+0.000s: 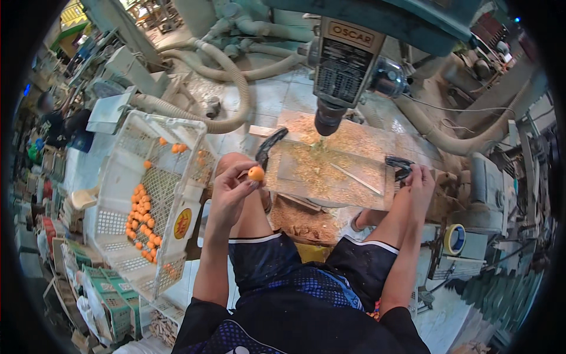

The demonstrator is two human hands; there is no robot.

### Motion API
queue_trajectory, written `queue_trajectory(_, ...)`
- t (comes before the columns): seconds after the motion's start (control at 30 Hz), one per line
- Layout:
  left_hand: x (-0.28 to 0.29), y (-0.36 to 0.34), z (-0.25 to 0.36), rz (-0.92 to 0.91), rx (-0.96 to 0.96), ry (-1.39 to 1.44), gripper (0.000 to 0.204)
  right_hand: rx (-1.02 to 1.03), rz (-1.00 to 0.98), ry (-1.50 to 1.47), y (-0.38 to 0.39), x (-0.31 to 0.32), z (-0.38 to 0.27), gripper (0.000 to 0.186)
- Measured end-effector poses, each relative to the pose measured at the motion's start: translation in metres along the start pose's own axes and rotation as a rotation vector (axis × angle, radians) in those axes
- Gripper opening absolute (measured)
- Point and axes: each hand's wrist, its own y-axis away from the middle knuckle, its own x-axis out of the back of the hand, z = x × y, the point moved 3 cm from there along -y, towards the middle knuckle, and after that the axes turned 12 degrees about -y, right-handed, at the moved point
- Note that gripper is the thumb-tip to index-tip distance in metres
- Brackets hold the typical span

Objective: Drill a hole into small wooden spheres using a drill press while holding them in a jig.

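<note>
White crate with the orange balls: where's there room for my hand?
Inside the white plastic crate, the bare mesh between the heap of small, round orange balls and the side with the yellow oval sticker looks roomiest. Outside, pale floor tiles show between crate and left forearm. It's crowded in the heap, where balls bunch together.

Soft, fairly bright light covers the floor (295, 91), while the fisheye rim bends and blackens.

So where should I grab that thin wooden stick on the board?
Probably pinch the thin wooden stick around its middle, from above: it lies on the board, narrow and uncovered there, so thumb and finger could straddle it.
</note>
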Motion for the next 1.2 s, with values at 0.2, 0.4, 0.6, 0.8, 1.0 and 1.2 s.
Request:
queue_trajectory(0.2,-0.032,-0.064,-0.041,0.042,0.074,0.055,0.035,0.017,-0.052,0.107,0.005,-0.009,-0.005,0.024)
queue_trajectory(0.4,-0.041,-0.095,-0.059,0.170,-0.011,0.021,0.033,0.142,-0.124,0.784,0.030,-0.033,-0.031,0.021)
queue_trajectory(0.6,-0.042,-0.069,-0.072,0.187,0.038,-0.075,0.028,0.310,-0.190,0.920,0.046,-0.056,-0.058,0.017)
queue_trajectory(0.8,-0.048,-0.069,-0.086,0.182,-0.005,-0.223,0.029,0.411,-0.464,0.492,0.046,-0.081,-0.051,0.015)
queue_trajectory(1.0,-0.070,-0.065,-0.093,0.200,-0.027,-0.555,0.029,0.429,-0.105,-0.077,-0.001,-0.071,-0.128,0.035)
queue_trajectory(1.2,-0.092,-0.066,-0.094,0.248,-0.120,-0.757,0.027,0.961,0.058,-0.007,-0.081,-0.077,-0.258,0.047)
